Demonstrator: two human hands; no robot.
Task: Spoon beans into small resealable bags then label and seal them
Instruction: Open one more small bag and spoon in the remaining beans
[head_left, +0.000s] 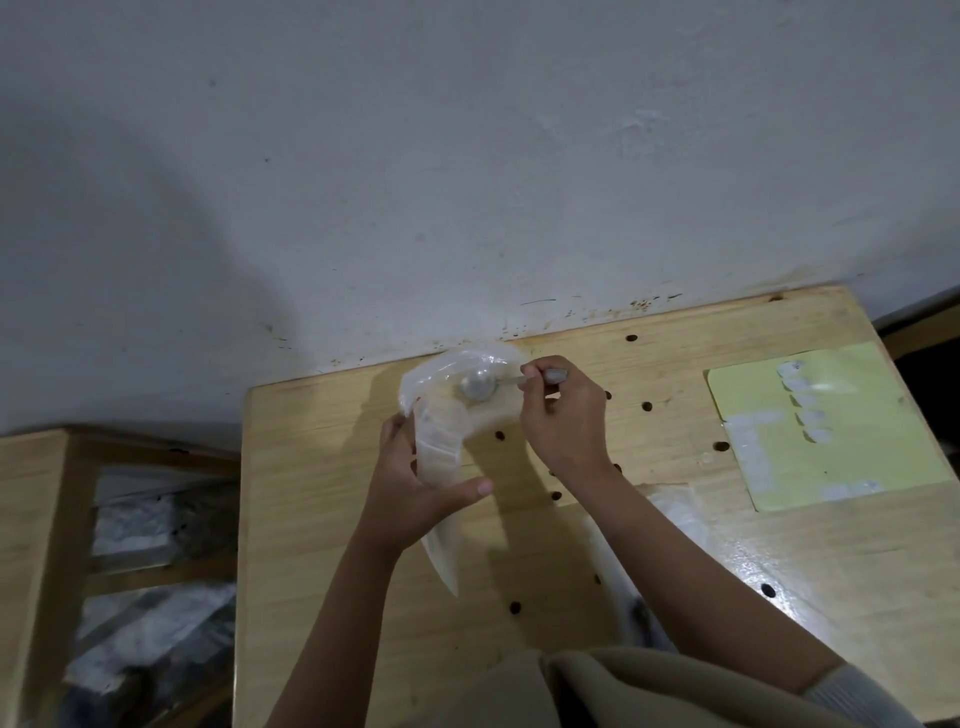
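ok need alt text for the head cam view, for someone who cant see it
A person's right hand holds a metal spoon over a large clear plastic bag, while the left hand grips a small clear bag. They work at a wooden table against a white wall; a yellow label sheet lies to the right.

Pale wooden tabletop (363, 519) dotted with dark round holes, set against a scuffed grey-white plastered wall (415, 156). At left, a second light wooden frame (47, 519) with blurred grey and black bundles (150, 623) beneath; contents indistinct.
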